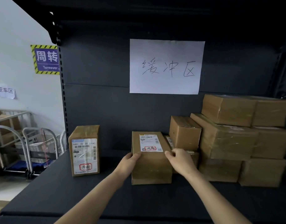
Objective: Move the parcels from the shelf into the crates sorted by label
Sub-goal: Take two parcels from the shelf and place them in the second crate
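Squarely between both hands, the labelled cardboard parcel (151, 168) sits on the shelf (90, 199), long axis pointing away from the person. The left hand (129, 160) grips its left edge and the right hand (179, 159) curls over its right edge, both equally near.

Pale wall (17, 38) carries a blue striped sign (46, 59); metal trolleys (26, 143), perhaps nested, stand below.

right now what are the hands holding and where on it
The middle labelled parcel: the left hand grips its left edge, the right hand its right edge.
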Tool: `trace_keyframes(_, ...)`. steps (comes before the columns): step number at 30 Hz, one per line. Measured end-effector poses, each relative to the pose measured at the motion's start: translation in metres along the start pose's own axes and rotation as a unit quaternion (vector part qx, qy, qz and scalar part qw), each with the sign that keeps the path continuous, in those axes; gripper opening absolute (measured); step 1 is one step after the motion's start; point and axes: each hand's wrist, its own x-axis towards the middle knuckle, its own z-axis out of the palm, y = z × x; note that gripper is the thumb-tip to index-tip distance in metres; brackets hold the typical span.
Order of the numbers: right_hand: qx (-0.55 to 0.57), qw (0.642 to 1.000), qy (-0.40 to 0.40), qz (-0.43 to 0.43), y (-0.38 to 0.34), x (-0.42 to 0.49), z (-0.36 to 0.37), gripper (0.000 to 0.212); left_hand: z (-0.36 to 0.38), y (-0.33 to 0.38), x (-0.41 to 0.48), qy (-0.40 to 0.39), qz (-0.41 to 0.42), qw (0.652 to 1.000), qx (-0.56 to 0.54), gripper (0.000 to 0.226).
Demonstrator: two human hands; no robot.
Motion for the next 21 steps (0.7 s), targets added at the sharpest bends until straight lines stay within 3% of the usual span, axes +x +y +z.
trace_keyframes(7, 0.11, 0.992, 0.019, -0.059, -0.008, -0.009, 0.008, 0.049, -0.022, -0.008, -0.01, -0.028, 0.091, 0.995, 0.014, 0.04)
trace_keyframes(15, 0.181, 0.976, 0.05, -0.107, 0.004, -0.032, 0.052, 0.06, -0.048, -0.039, -0.021, -0.013, 0.23, 0.962, 0.149, 0.07)
trace_keyframes(21, 0.171, 0.98, -0.003, -0.104, -0.001, -0.027, 0.072, 0.069, -0.057, -0.048, -0.014, 0.024, 0.169, 0.948, 0.268, 0.082)
